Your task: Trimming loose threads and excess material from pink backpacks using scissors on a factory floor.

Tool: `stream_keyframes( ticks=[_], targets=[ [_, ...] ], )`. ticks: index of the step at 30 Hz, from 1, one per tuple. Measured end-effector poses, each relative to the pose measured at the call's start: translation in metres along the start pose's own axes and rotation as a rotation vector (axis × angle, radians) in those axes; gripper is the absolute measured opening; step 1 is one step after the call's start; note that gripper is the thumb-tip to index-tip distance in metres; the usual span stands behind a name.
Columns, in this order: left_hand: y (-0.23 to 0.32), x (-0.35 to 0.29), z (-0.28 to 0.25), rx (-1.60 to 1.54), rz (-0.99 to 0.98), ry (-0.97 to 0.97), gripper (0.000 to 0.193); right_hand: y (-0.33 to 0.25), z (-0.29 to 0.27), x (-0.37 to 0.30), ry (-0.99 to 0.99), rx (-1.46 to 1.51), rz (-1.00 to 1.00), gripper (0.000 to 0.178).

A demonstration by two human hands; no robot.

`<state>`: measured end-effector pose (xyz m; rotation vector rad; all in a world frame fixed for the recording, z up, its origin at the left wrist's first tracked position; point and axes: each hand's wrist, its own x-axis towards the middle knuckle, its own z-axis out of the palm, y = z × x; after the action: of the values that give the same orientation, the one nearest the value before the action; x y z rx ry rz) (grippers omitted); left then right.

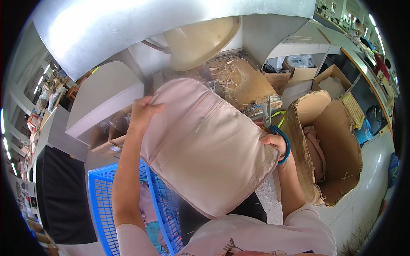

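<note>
A large pale pink fabric panel [205,147] with rounded corners and stitched seams is spread out in front of me, like a sewn bag piece. My left hand [147,112] pinches its upper left edge, thumb on top. At the right edge, my right hand [275,144] grips the panel with its thumb on the front. The same hand carries a pair of scissors, whose teal handle [286,148] loops round the hand and whose metal blades [266,114] point away from me. Fingers behind the cloth are hidden.
A blue plastic basket [100,205] with cloth pieces stands at my lower left. On the right is a torn cardboard box [341,158] holding pink material. Ahead, under a metal hood [171,17] with a cream round shade [205,40], lies a scrap-strewn board [243,81].
</note>
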<state>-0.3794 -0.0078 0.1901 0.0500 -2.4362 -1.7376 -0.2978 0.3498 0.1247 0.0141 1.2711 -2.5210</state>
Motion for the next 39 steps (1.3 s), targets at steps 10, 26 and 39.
stream_keyframes(
  ticks=[10, 26, 39],
  targets=[
    [0.004, -0.003, -0.012, 0.017, -0.014, 0.044, 0.022, -0.009, 0.014, 0.01, 0.002, -0.058, 0.034, 0.049],
    [0.001, 0.005, -0.018, -0.025, -0.062, 0.063, 0.023, -0.003, 0.0, 0.04, -0.096, -0.065, 0.013, 0.05],
    [-0.018, 0.001, -0.054, -0.122, -0.149, 0.293, 0.054, 0.006, 0.014, 0.025, -0.159, -0.203, -0.078, 0.073]
  ],
)
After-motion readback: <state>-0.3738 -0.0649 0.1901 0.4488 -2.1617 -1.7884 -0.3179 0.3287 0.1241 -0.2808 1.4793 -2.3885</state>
